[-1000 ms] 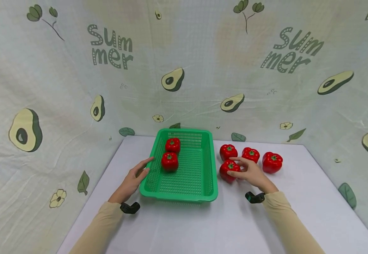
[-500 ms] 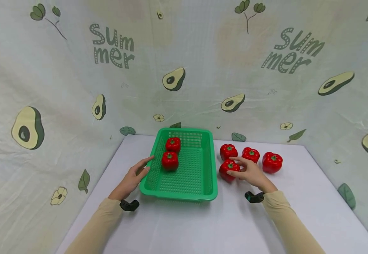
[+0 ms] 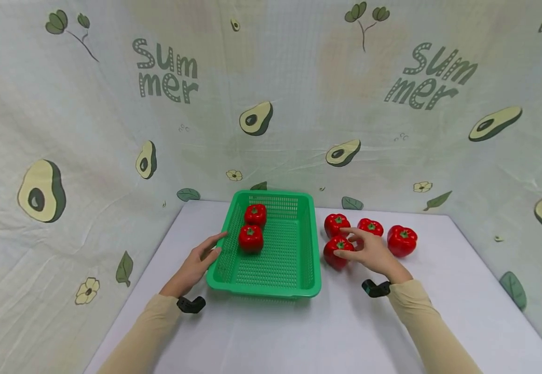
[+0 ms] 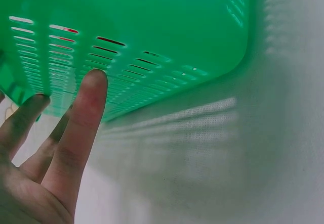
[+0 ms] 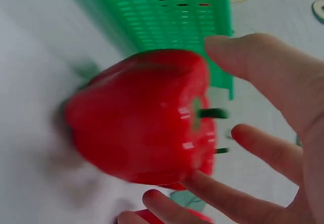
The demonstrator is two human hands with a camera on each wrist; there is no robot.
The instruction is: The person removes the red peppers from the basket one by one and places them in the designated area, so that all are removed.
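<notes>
While a pale printed cloth (image 3: 299, 78) rose behind it, the white desk (image 3: 271, 332) carried a green basket and several red peppers. The basket (image 3: 263, 289) stood upright with its mouth facing up, its long axis seeming to run away from the person, one short side nearest them. The left hand (image 3: 193, 267) was at the basket's left side, fingers straight and spread, tips beside the slotted wall. Across from it, the right hand (image 3: 375, 255) was spread loosely around the front pepper (image 5: 136, 120), thumb near the top, index finger apart from it; the right wrist view was too blurred to tell how firmly any finger touched.

That pepper sat on the desk just right of the basket, squat, its stem-to-base axis close to upright and stem end up. A back pepper (image 3: 336, 224) was right behind it, a middle pepper (image 3: 370, 227) showed past the right hand, and an end pepper (image 3: 402, 241) lay farthest right. Two more, a far pepper (image 3: 255, 214) and a near pepper (image 3: 251, 239), stood stem up inside the basket, lined up front to back toward its left wall. The front pepper's short green stem (image 5: 213, 113) pointed up from the desk.
</notes>
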